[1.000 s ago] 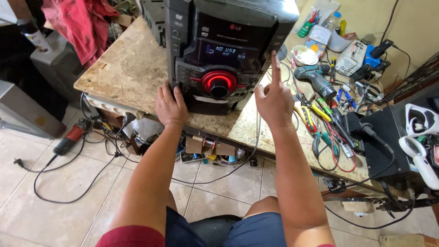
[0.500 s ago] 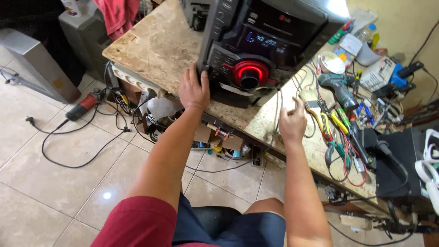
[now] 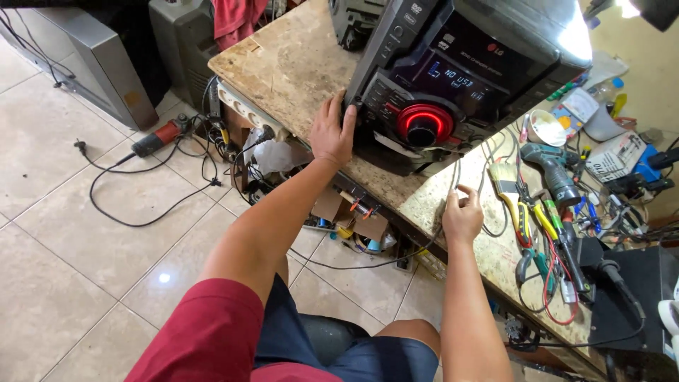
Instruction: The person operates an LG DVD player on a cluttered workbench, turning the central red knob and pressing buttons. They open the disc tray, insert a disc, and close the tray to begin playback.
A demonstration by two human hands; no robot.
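**Two hands at the stereo, one on the case, one on a cable**

We see the black stereo (image 3: 453,78) standing on the worn wooden bench (image 3: 297,64), its front with the glowing red knob (image 3: 424,124) tilted toward us. Our left hand (image 3: 332,134) lies flat and open against the stereo's near left corner, fingers spread upward along the edge; it presses on the case and grips nothing. Our right hand (image 3: 462,216) sits lower and to the right, just off the stereo's front right corner, fingers pinched narrow on a thin grey cable (image 3: 453,177). That cable runs up and away from the pinch toward the stereo, and below the hand it droops off the bench edge. The left hand is the nearer one to the stereo, touching it. To the right lie a paintbrush (image 3: 503,180), a cordless drill (image 3: 552,166) and pliers (image 3: 527,233).
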